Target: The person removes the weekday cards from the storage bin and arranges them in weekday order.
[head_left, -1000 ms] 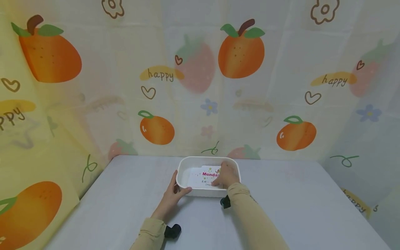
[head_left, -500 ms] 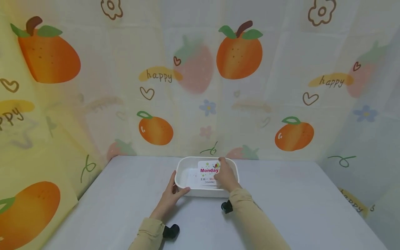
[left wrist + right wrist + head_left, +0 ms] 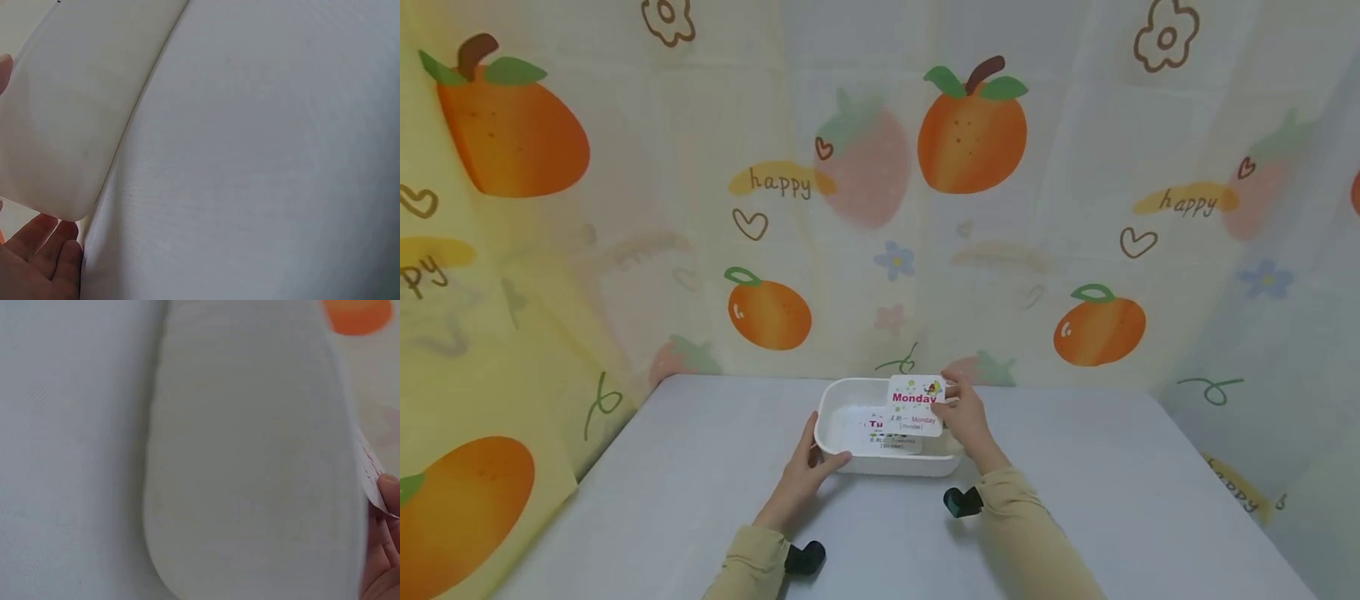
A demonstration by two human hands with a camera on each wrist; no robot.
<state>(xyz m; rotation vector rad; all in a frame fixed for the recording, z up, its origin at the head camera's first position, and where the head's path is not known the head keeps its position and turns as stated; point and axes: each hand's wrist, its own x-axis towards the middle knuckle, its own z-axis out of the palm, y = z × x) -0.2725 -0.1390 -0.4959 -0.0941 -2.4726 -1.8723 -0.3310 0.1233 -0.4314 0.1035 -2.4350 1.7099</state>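
A white plastic box [image 3: 898,467] with rounded corners sits on the table in the head view. My left hand [image 3: 797,479] holds its near left corner, thumb on the front rim and fingers at the left side; the left wrist view shows those fingers [image 3: 47,247] against the box's end. Over the box's right part, my right hand [image 3: 967,421] pinches a flash card [image 3: 913,407] printed "Monday" by its right edge. Beneath it in the box lies another flash card [image 3: 889,443], partly covered, starting "Tu". In the right wrist view the box wall [image 3: 250,450] hides much of the held card.
The table [image 3: 662,500] has a pale, smooth cover. Behind it hangs a fruit-print curtain [image 3: 857,275], which also runs along the left and right sides. Each wrist carries a small black camera, such as the left one [image 3: 805,558].
My right hand has lifted the "Monday" card up from inside the box and drawn it rightward, uncovering the "Tu" card. My left hand stays on the box's corner.
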